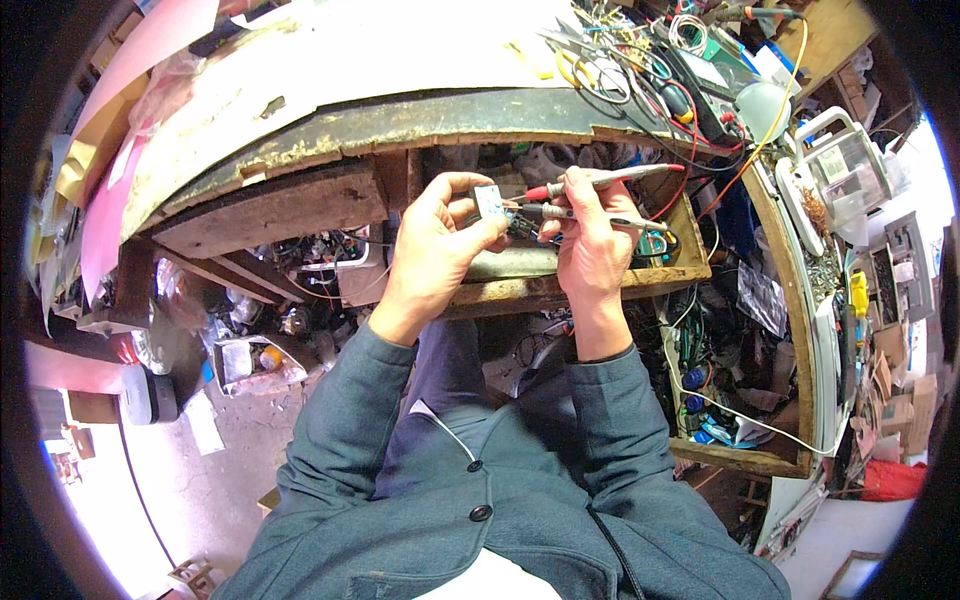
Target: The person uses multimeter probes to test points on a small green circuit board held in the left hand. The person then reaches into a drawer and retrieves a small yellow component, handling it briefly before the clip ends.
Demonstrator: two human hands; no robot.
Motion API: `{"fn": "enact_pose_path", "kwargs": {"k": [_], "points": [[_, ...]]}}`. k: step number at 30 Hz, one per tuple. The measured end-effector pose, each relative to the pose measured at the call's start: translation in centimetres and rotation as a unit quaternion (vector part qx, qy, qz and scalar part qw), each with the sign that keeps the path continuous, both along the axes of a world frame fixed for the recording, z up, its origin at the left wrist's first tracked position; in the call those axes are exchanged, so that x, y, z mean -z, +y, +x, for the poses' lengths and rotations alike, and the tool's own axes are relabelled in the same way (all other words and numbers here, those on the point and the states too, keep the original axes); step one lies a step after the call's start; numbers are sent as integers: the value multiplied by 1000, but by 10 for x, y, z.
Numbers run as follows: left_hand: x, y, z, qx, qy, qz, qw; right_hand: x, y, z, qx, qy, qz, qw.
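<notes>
My left hand (pixel 440 235) is closed, with the thumb and fingers pinching a small pale rectangular piece (pixel 490 202) that looks like a little circuit board. Two test probes sit together in my right hand (pixel 592 235), gripped like chopsticks. The red probe (pixel 640 174) lies above and the black-and-grey probe (pixel 632 222) below. Their tips point left at the edge of the pale piece; whether they touch it is too small to tell. Both hands are raised over an open wooden drawer (pixel 695 272) full of loose parts.
Beyond the drawer runs a worn wooden bench edge (pixel 330 130) under a bright white sheet (pixel 400 50). Tangled cables and a dark meter-like device (pixel 700 90) lie at the back right. A red lead (pixel 672 200) hangs near my right hand. At right stands a clear plastic container (pixel 845 170).
</notes>
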State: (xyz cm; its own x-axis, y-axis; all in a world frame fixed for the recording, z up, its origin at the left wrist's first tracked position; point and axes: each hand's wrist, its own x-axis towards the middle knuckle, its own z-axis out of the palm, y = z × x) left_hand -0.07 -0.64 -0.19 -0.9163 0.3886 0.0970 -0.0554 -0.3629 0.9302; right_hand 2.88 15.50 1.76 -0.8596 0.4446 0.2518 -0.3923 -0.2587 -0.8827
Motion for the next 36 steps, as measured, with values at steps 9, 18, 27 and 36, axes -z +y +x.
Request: {"fn": "enact_pose_path", "kwargs": {"k": [9, 18, 27, 36], "points": [[-4, 0, 2, -8, 4, 4, 1000, -3, -1, 2, -9, -12, 1, 1000], [-2, 0, 1, -5, 12, 2, 1000, 1, 2, 0, -18, -4, -9, 1000], [-3, 0, 1, -4, 10, 1, 1000, 0, 1, 1, -9, -9, -6, 1000], [-2, 1, 1, -10, 8, -2, 1000, 1, 1, 1, -10, 1, -5, 1000]]}}
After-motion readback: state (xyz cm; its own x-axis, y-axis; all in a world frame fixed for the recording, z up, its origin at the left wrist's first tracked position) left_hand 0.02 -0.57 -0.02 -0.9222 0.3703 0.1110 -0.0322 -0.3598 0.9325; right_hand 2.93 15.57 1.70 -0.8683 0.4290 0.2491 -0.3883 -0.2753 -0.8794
